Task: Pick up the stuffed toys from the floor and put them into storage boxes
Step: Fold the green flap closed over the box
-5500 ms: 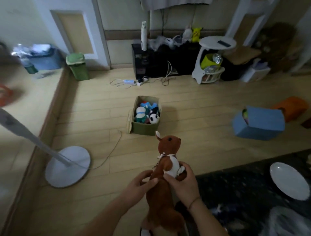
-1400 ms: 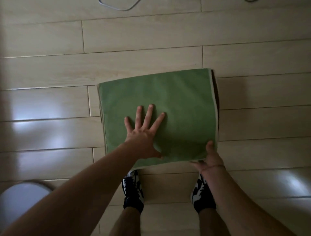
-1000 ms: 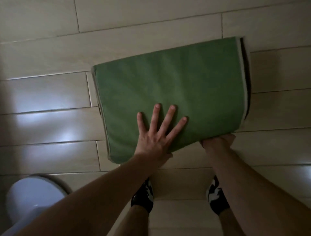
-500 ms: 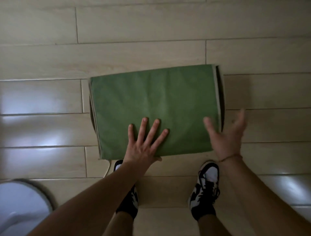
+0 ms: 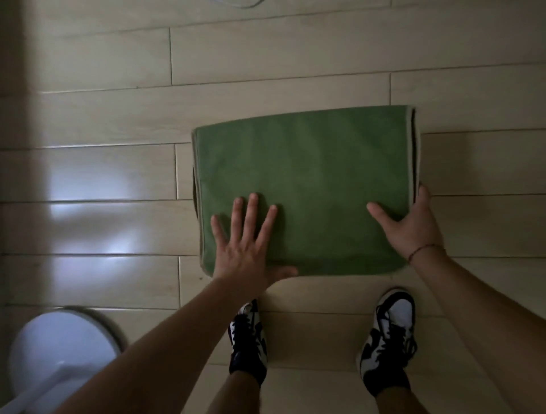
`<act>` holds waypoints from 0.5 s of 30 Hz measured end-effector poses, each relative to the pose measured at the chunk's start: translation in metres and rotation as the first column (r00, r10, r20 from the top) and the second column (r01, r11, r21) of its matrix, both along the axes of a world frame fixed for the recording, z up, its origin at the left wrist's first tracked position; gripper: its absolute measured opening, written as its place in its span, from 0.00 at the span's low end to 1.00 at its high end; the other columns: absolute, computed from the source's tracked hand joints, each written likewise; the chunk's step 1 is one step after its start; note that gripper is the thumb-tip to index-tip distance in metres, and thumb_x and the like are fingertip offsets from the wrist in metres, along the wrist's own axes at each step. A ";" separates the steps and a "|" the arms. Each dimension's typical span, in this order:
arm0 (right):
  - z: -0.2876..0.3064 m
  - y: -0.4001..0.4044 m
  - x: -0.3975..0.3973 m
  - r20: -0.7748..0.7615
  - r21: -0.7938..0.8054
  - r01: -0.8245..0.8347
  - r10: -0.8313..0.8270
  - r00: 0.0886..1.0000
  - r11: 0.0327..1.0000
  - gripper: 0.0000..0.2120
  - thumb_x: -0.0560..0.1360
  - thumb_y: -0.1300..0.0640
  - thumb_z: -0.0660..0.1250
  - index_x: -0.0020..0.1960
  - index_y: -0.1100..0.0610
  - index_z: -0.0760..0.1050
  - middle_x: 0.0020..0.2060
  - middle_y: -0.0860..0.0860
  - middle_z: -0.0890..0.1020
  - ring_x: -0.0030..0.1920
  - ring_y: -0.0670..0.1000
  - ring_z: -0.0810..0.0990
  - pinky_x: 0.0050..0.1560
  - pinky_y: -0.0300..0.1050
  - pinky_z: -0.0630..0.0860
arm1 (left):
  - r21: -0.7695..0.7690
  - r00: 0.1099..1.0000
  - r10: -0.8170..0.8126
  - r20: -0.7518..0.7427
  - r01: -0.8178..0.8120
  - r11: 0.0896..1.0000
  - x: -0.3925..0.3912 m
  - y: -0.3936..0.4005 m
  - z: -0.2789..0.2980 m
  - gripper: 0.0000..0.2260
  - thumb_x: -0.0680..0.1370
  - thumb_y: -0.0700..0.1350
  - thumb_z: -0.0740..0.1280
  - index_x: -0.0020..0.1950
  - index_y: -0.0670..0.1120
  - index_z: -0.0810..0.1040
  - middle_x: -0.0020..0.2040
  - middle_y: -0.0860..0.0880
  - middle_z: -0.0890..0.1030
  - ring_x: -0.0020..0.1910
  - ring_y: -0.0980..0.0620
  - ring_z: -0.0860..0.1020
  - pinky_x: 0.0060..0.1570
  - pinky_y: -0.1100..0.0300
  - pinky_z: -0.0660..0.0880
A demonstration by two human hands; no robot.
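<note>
A green fabric storage box (image 5: 307, 165) stands on the wooden floor right below me, its flat green lid shut over the top. No stuffed toy shows; the lid hides the inside. My left hand (image 5: 245, 245) lies flat on the lid's near left part, fingers spread. My right hand (image 5: 410, 221) rests on the lid's near right corner, thumb on top and fingers wrapped over the right edge beside a dark gap.
My two feet in black-and-white sneakers (image 5: 248, 334) stand just in front of the box. The round white base of a standing fan (image 5: 59, 348) sits at the lower left. A cable loop (image 5: 239, 3) lies at the top edge.
My right hand, lifted off the box half a second ago, has come down onto the lid's right corner. My left hand stays flat on the lid. The view has shifted, so the box sits further right.
</note>
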State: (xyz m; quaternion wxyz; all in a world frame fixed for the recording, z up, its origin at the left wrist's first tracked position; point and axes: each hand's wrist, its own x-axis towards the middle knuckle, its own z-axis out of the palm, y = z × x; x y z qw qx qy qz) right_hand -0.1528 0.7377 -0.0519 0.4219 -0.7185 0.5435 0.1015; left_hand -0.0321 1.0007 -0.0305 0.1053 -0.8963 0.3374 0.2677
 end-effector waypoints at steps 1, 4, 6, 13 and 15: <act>0.004 -0.001 0.002 -0.004 0.015 0.004 -0.004 1.000 1.000 0.45 0.59 0.32 0.73 0.69 0.49 0.61 0.65 0.50 0.75 0.63 0.55 0.76 0.64 0.57 0.75 | -0.037 0.995 0.102 0.024 -0.101 0.994 0.009 0.007 0.007 0.53 0.62 0.81 0.50 0.74 0.55 0.30 0.76 0.44 0.31 0.75 0.40 0.32 0.69 0.32 0.38; 0.014 -0.004 0.015 -0.031 0.035 0.041 -0.040 0.999 0.999 0.55 0.56 0.30 0.73 0.74 0.47 0.53 0.70 0.50 0.70 0.67 0.56 0.73 0.66 0.59 0.73 | -0.114 0.813 0.582 -0.014 -0.579 0.807 0.045 0.016 0.017 0.57 0.57 0.81 0.56 0.75 0.59 0.32 0.77 0.45 0.33 0.76 0.39 0.36 0.70 0.30 0.44; 0.018 -0.001 0.025 -0.103 -0.022 -0.022 0.020 0.994 1.000 0.58 0.60 0.29 0.72 0.77 0.44 0.43 0.74 0.51 0.62 0.68 0.58 0.72 0.63 0.57 0.73 | -0.103 0.742 0.660 -0.117 -0.670 0.735 0.061 0.017 0.012 0.58 0.53 0.80 0.60 0.73 0.64 0.33 0.77 0.47 0.33 0.76 0.37 0.39 0.69 0.29 0.50; 0.016 0.018 0.029 -0.259 -0.261 -0.284 0.216 0.941 0.923 0.51 0.67 0.27 0.61 0.78 0.47 0.39 0.67 0.59 0.67 0.49 0.63 0.80 0.39 0.46 0.70 | -0.181 0.737 0.611 -0.289 -0.669 0.721 0.064 0.008 0.005 0.57 0.53 0.74 0.70 0.71 0.70 0.36 0.75 0.44 0.51 0.70 0.34 0.65 0.62 0.38 0.72; 0.018 0.021 0.027 -0.252 -0.290 -0.275 0.204 0.946 0.917 0.51 0.67 0.28 0.62 0.78 0.47 0.40 0.67 0.59 0.68 0.49 0.63 0.80 0.39 0.46 0.70 | -0.206 0.749 0.609 -0.260 -0.660 0.723 0.062 0.011 0.006 0.57 0.53 0.75 0.69 0.72 0.69 0.38 0.72 0.45 0.55 0.68 0.35 0.68 0.58 0.40 0.75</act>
